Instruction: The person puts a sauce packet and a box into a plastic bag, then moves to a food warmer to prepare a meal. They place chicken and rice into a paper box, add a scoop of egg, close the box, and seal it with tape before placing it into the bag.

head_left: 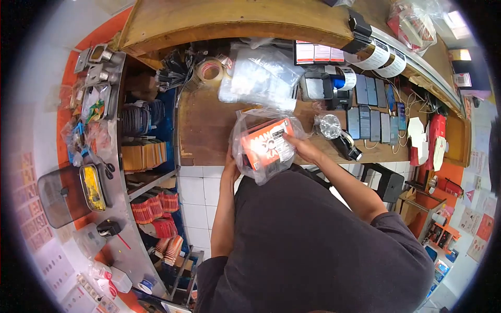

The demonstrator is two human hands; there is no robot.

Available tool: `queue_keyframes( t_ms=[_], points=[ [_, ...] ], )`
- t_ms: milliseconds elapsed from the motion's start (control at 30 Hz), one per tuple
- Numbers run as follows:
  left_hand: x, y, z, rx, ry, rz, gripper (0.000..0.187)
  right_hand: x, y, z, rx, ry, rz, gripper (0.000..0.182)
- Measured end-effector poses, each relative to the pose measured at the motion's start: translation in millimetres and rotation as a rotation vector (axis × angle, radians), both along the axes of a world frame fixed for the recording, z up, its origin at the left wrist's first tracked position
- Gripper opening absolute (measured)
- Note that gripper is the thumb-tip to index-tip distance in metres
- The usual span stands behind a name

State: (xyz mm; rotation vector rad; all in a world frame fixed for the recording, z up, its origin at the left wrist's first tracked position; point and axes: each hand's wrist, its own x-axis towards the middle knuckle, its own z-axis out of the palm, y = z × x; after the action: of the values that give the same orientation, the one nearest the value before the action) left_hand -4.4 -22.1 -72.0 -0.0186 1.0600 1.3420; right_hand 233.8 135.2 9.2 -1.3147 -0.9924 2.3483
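A clear plastic bag point(266, 173) with an orange printed packet point(263, 148) inside is held at the front edge of the wooden table point(203, 122). My left hand point(233, 163) grips the bag's left side, its fingers partly hidden behind the plastic. On the right, my right hand point(302, 148) is closed on the bag and packet, near a white label with small print. Behind the bag lies a stack of clear plastic bags point(261, 75).
Tape rolls point(210, 71) stand at the back left. Several phones point(364, 122) lie in rows to the right, beside a tape dispenser point(347, 146) and a black tray point(317, 86). An overhead shelf point(235, 23) crosses the top. Shelves with envelopes point(143, 156) flank the left.
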Motion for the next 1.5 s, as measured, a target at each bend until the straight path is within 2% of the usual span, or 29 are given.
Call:
queue_keyframes(
  t_ms=[133, 167, 300, 367, 400, 467, 500, 567, 600, 667, 700, 733, 800, 833, 867, 900, 967, 1000, 1033, 1067, 1100, 1133, 1167, 1200, 1267, 1333, 1400, 1500],
  points=[
    [-7.3, -8.3, -2.5, 0.001, 0.205, -0.074, 0.063, -15.6, -12.6, 12.8, 0.07, -0.001, 0.048, 0.049],
    [-12.4, -10.7, -4.2, 0.006, 0.324, -0.119, 0.061, -20.1, -19.5, 26.3, 0.215, -0.115, 0.064, 0.052],
    [-54.2, -28.6, 14.9, -0.049, 0.926, -0.361, 0.055, -9.4, -20.1, 13.3, 0.113, -0.099, 0.045, 0.046],
    [-76.6, -40.4, 41.5, -0.133, 1.028, -0.36, 0.052, 4.3, -16.2, 29.7, 0.506, -0.335, 0.377, 0.038],
    [-81.0, -43.8, 58.1, -0.163, 0.89, -0.197, 0.041, 5.6, -20.7, 43.7, 0.503, -0.337, 0.379, 0.038],
    [-82.7, -64.0, 80.2, -0.077, 0.802, 0.057, 0.043, 5.7, -29.9, 81.7, 1.067, -0.455, 0.303, 0.038],
    [-74.1, -57.6, 107.4, -0.079, 0.803, 0.061, 0.043, 4.1, -27.8, 98.5, 1.068, -0.451, 0.307, 0.038],
    [-36.9, -31.1, 175.4, 0.01, 1.144, -0.121, 0.042, -0.9, -22.6, 132.7, 1.452, -0.534, 0.413, 0.031],
    [-24.2, -21.5, 193.3, 0.001, 1.148, -0.119, 0.042, -6.5, -18.4, 154.6, 1.45, -0.525, 0.416, 0.031],
    [-11.4, -4.1, 212.2, 0.144, 1.514, -0.104, 0.037, -18.2, -10.0, 186.0, 0.816, -0.655, 0.533, 0.025],
    [-14.2, -1.1, 210.8, 0.134, 1.518, -0.101, 0.037, -9.5, -10.6, 167.9, 0.946, -0.573, 0.499, 0.023],
    [-16.5, 1.1, 208.6, 0.125, 1.542, -0.102, 0.031, -8.3, -5.9, 177.3, 0.946, -0.565, 0.51, 0.023],
    [-19.1, -5.0, 210.7, 0.109, 1.569, -0.095, 0.024, -10.0, 13.6, 207.4, 1.096, -0.385, 0.877, 0.026],
    [-21.9, -11.3, 216.0, 0.182, 1.252, 0.104, 0.019, -9.6, 29.0, 211.8, 1.104, -0.381, 0.877, 0.026],
    [-25.4, -20.3, 219.7, 0.246, 0.922, 0.282, 0.014, -8.9, 46.4, 213.5, 1.027, -0.238, 0.949, 0.027],
    [-39.4, -33.6, 220.0, 0.266, 0.854, 0.173, 0.02, -11.6, 62.8, 212.0, 0.942, -0.095, 1.015, 0.028],
    [-34.7, -38.3, 237.4, 0.22, 0.861, 0.111, 0.028, -38.2, 95.0, 203.2, 0.519, -0.155, 0.756, 0.026],
    [-31.9, -38.1, 245.0, 0.177, 0.867, 0.052, 0.035, -54.7, 112.1, 175.2, 0.675, -0.247, 0.675, 0.023],
    [-29.7, -38.5, 247.3, 0.177, 0.926, -0.004, 0.05, -71.7, 124.2, 128.6, 0.828, -0.339, 0.588, 0.02],
    [-27.2, -35.7, 252.7, 0.181, 0.926, -0.006, 0.05, -89.0, 128.5, 81.8, 0.982, -0.273, 0.504, 0.016],
    [-24.3, -32.1, 260.5, 0.163, 0.98, -0.037, 0.05, -106.4, 127.9, 42.7, 1.172, -0.206, 0.561, 0.016],
    [-22.6, -29.6, 265.5, 0.144, 1.034, -0.066, 0.049, -124.7, 125.6, 11.9, 1.18, -0.201, 0.669, 0.019],
    [-26.2, -30.5, 266.6, 0.126, 1.099, -0.193, 0.041, -139.8, 116.4, 6.9, 1.177, -0.221, 0.792, 0.022],
    [-28.5, -28.6, 269.4, 0.128, 1.092, -0.191, 0.041, -151.7, 113.3, -13.6, 1.253, -0.24, 0.859, 0.025],
    [-29.8, -23.1, 275.7, 0.244, 1.229, -0.373, 0.032, -165.3, 108.5, -47.0, 1.322, -0.268, 0.935, 0.029],
    [-26.0, -22.5, 277.5, 0.219, 1.218, -0.348, 0.034, -174.2, 100.3, -69.1, 1.477, -0.351, 0.997, 0.035],
    [-25.8, -21.6, 278.0, 0.148, 1.196, -0.328, 0.038, -184.1, 98.0, -78.6, 1.42, -0.403, 0.993, 0.04],
    [-28.8, -21.4, 271.2, 0.188, 1.265, -0.275, 0.047, -185.1, 96.5, -71.7, 1.299, -0.535, 1.087, 0.03]
  ],
)
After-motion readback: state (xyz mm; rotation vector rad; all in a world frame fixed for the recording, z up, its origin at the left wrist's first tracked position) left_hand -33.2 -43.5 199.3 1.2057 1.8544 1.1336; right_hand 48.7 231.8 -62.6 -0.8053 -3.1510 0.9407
